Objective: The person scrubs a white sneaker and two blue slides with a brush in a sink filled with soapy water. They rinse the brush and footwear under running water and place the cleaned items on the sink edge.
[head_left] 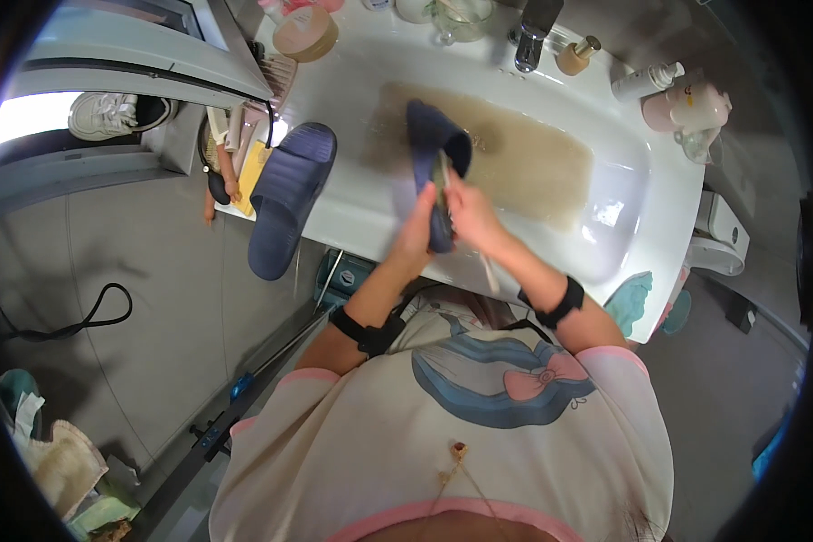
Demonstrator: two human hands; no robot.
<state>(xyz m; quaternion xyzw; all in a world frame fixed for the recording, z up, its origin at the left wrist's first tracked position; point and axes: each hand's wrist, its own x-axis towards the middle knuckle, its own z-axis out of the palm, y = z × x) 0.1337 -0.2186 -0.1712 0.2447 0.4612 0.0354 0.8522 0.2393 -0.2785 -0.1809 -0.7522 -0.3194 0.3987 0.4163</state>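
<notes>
My left hand [415, 228] grips the heel end of a dark blue slipper [429, 135], tilted over the front part of a white sink basin [621, 239]. In my right hand [472, 215], closed, is a brush [489, 274] whose pale handle sticks out below the fist. Its greenish head lies against the inside of the slipper and is partly hidden by my fingers. Shallow brownish water [533, 172] covers the bottom of the basin. A matching blue slipper [291, 194] rests on the counter's left edge, its heel end overhanging.
Behind the basin stand a faucet [535, 36], a small bottle [576, 56] and pump bottles [686, 107]. A teal cloth [630, 303] hangs at the front right rim. Left of the slipper lie a yellow box [255, 177] and a doll-like figure; a white sneaker [108, 116] sits farther left.
</notes>
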